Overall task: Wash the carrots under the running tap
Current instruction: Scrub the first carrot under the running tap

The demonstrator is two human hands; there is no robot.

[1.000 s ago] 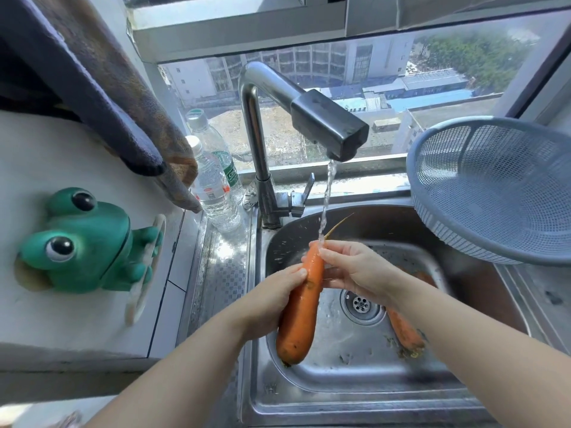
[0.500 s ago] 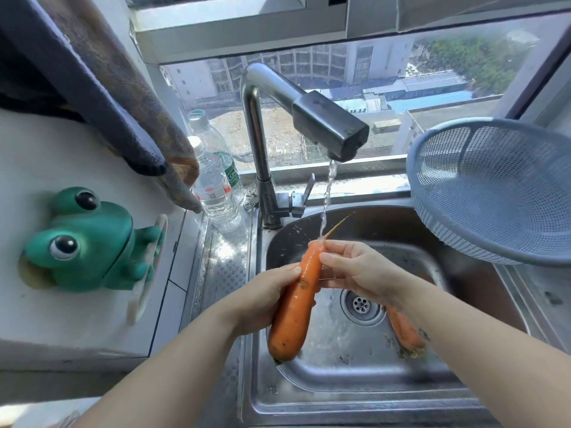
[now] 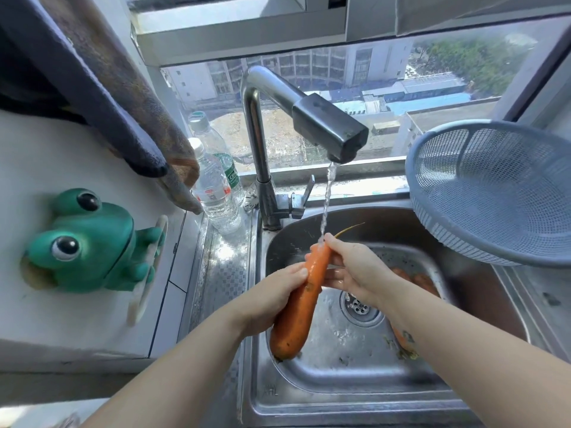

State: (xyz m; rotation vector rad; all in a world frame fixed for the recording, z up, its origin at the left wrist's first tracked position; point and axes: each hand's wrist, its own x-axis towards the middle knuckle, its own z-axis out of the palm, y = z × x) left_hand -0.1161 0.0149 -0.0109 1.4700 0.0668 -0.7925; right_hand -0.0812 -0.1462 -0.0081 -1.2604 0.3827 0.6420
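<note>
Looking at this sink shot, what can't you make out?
Head view:
carrots in the sink: right forearm covers most; number unclear.
held carrot, far side: left hand and right hand wrap it.
bottle labels: too small to read.
basket: cut off by right edge.
</note>
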